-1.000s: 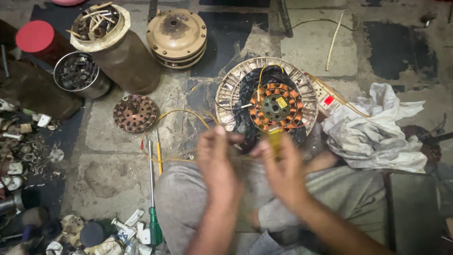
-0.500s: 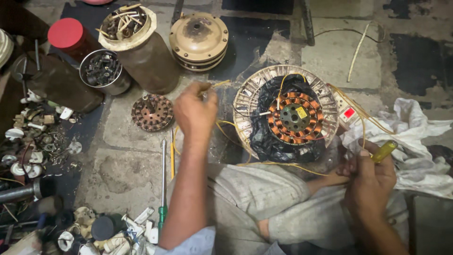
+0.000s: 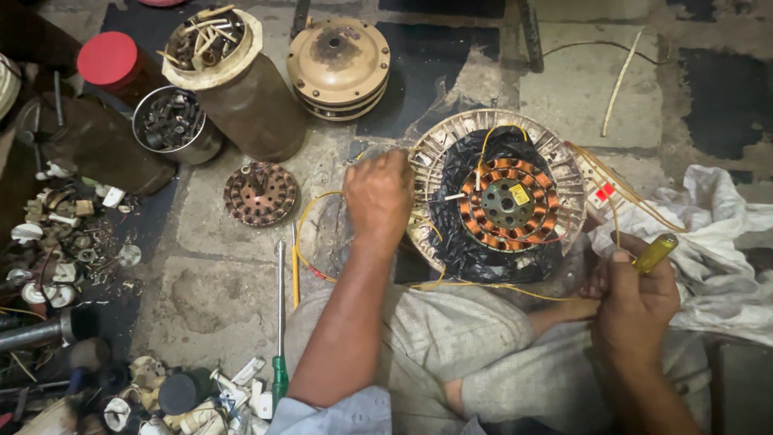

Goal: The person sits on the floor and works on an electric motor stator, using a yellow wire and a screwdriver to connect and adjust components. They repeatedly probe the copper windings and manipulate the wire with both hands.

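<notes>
Shifted rightward, left hand (image 3: 378, 197) grips round copper-wound fan stator (image 3: 499, 197); right hand (image 3: 636, 302) clenches yellow-handled tool (image 3: 654, 252), yellow wire best kept taut

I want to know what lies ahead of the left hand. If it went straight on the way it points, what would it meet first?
Probably the tan motor housing: the left hand points up the picture, only bare floor between.
</notes>
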A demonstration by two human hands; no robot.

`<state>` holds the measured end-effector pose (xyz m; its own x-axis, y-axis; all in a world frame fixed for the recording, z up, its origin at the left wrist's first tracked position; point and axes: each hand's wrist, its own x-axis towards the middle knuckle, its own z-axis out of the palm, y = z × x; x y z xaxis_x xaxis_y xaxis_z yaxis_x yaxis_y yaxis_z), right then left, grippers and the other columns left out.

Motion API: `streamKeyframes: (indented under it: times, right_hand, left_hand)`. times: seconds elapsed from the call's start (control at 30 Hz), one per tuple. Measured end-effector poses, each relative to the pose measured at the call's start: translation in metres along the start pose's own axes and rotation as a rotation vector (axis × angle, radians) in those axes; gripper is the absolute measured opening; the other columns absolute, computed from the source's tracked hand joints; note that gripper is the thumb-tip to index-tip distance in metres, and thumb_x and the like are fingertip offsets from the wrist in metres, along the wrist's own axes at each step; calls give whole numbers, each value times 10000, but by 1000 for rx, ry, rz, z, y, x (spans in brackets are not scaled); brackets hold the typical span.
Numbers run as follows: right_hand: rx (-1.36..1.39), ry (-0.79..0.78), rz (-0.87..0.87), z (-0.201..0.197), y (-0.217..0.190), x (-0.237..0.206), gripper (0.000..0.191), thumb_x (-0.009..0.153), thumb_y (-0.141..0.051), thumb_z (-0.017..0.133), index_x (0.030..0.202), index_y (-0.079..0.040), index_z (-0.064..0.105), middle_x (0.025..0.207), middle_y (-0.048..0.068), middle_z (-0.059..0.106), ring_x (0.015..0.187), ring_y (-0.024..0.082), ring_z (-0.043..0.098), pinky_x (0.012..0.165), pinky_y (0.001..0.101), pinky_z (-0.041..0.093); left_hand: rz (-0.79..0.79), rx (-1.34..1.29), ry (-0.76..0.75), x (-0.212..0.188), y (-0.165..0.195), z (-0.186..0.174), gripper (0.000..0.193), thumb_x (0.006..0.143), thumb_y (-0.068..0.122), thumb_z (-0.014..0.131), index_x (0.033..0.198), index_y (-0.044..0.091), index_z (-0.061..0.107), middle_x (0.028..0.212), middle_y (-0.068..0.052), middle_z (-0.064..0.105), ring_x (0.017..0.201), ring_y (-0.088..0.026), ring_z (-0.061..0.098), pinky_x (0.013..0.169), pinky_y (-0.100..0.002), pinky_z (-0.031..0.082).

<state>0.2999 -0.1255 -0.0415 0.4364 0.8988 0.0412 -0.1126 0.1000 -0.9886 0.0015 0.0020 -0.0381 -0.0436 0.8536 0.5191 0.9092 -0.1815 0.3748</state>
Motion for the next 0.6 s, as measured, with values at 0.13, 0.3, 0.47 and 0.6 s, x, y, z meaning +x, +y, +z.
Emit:
streamKeyframes:
  times: [0.13, 0.3, 0.47, 0.6]
  right_hand:
    - [-97, 8, -16, 2, -3, 1, 211, 1111, -79, 579, 1305, -3, 610, 837, 16, 574, 694, 91, 517, 636, 257, 450]
    - [-429, -20, -106, 7, -8, 10, 182, 1087, -97, 634, 1228, 18, 646, 949, 6, 644, 786, 63, 563, 681, 233, 458]
    - [-577, -77, -236, 16, -6, 22, 180, 1066, -84, 653, 1203, 27, 686, 973, 21, 685, 850, 56, 592, 752, 221, 487]
    - [-554, -67, -229, 19, -5, 22, 172, 1070, -75, 653, 1199, 33, 687, 972, 26, 681, 861, 59, 593, 760, 225, 488]
  left_hand:
    - [-5, 32, 15, -1, -2, 5, 65, 854, 131, 722, 897, 100, 684, 832, -95, 723, 824, -301, 679, 786, -468, 484]
    - [6, 68, -31, -1, -4, 3, 56, 878, 126, 715, 857, 95, 673, 784, -104, 710, 794, -318, 675, 761, -490, 483]
    - [9, 55, -21, -1, -3, 0, 61, 862, 136, 713, 845, 96, 671, 803, -108, 715, 805, -318, 680, 762, -487, 483]
    - [2, 56, -21, 0, -3, 0, 83, 859, 153, 725, 844, 91, 672, 807, -107, 716, 815, -316, 682, 771, -483, 483]
